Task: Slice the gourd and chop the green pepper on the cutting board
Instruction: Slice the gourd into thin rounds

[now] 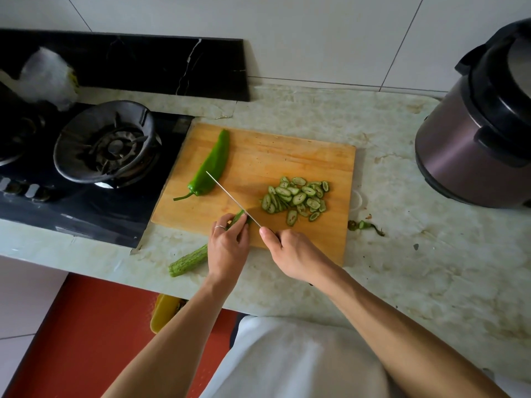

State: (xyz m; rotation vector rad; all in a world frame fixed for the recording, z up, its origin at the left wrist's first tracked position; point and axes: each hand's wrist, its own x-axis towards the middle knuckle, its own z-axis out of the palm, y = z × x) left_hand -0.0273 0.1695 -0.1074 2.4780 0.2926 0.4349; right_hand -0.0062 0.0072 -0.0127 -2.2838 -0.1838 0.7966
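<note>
Gripping is shown at both hands. The gourd [189, 261] is held by the left hand [228, 248], whose fingers are curled over its top near the cut end, fingertips bent down just beside the blade. A ring is worn on one finger of that hand. The gourd lies at a slant across the near edge of the board [267, 156]: its uncut end projects off the board over the counter [402, 254], toward the near left, while its cut end rests on the board under the fingers.

The knife [232, 198] is held by the right hand [290, 254]. The handle is enclosed by the curled fingers and is mostly hidden; the thumb is laid along the top, pointing toward the blade. The blade is seen edge-on as a thin line that runs from the hand toward the far left, and it meets the gourd at the cut end, against the left fingertips. How deep the edge sits in the gourd cannot be told.

A heap of slices [296, 198] is piled on the right half of the board, just right of the blade. The pepper [211, 168] lies whole on the left part of the board, stem toward the near side, with its lower part just beside the blade tip.

A green scrap [363, 225] lies on the counter just right of the board. A stove [106, 142] stands to the left of the board, and a cooker [474, 133] stands at the far right.
</note>
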